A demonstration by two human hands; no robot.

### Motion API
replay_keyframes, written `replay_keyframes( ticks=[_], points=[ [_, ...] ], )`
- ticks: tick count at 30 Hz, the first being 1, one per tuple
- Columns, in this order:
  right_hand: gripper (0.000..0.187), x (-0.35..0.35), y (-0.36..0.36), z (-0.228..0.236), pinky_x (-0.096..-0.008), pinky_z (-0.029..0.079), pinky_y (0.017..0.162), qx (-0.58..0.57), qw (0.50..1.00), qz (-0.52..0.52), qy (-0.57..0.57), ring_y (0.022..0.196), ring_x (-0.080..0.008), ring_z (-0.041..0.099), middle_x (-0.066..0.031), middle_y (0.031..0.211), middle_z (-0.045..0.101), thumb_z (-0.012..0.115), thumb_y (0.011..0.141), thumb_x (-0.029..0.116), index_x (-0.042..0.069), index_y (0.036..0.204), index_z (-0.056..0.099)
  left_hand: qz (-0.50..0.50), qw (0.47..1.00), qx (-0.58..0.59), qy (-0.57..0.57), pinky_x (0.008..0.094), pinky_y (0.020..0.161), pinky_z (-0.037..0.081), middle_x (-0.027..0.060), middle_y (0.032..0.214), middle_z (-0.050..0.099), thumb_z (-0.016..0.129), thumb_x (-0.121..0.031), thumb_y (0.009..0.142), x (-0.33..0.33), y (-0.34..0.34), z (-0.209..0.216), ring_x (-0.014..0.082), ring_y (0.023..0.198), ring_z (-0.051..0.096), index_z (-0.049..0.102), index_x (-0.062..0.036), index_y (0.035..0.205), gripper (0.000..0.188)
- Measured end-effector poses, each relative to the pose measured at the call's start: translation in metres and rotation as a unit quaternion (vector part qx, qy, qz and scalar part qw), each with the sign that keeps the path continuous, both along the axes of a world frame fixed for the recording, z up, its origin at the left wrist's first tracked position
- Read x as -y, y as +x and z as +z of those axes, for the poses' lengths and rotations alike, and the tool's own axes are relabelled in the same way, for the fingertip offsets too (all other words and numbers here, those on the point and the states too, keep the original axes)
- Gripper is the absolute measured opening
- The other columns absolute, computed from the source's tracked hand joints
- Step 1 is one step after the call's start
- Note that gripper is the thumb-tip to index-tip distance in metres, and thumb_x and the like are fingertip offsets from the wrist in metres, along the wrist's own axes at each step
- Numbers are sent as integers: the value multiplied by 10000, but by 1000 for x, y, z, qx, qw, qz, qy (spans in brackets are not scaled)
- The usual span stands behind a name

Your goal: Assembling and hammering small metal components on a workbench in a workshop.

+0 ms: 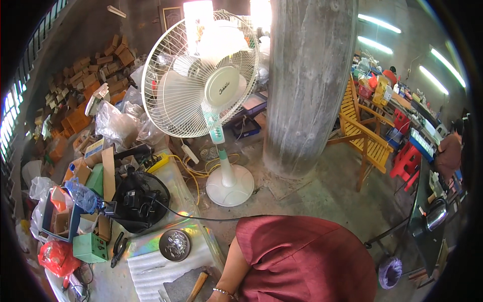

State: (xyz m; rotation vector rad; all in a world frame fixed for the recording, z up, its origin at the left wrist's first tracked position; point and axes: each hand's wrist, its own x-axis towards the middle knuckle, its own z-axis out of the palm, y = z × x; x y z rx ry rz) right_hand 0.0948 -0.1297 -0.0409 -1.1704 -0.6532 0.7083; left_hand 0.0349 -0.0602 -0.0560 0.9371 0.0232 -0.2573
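At the lower edge my right forearm comes out of a dark red sleeve [302, 251]. A bead bracelet [223, 291] circles the wrist. Only a small part of my right hand [219, 297] shows; its fingers are cut off by the frame edge. Close to its left, a wooden tool handle [197, 287] lies slanted over a dark grey slab [182, 285]; whether the hand touches it is hidden. The slab rests on a white foam sheet [142, 269]. Beyond it stands a round dark bowl [188, 245] of small silvery metal pieces. My left hand is outside the picture.
Black-handled pliers [118, 249] lie beside a green metal box [90, 247]. A black cord [211, 219] runs from a black round object [138, 201] toward my sleeve. Ahead stand a white pedestal fan [229, 183] and a concrete column [309, 90]. A wooden chair [365, 133] is to the right.
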Motion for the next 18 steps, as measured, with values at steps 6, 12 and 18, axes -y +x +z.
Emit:
replay_keyframes(
  ticks=[6,12,18],
  points=[
    [234,0,2,-6,-268,440,456,-9,1000,8,3,512,-127,538,-41,641,596,639,860,216,-11,804,635,4,1000,-11,18,344,890,421,153,1189,517,603,-209,890,1,-2,-2,225,1049,524,430,31,1255,470],
    [232,3,3,-10,-270,448,463,-21,1000,9,-2,511,-132,542,-42,645,600,634,862,212,-14,809,634,2,999,-26,29,338,879,426,150,1172,528,605,-224,891,3,-4,-3,220,1035,531,436,28,1249,470],
    [229,-2,1,-14,-271,456,469,-43,999,26,-8,509,-138,546,-42,648,604,629,864,208,-16,815,633,15,998,-51,38,332,867,431,147,1156,539,608,-239,891,-1,-10,-6,214,1021,538,443,26,1243,470]
  ],
)
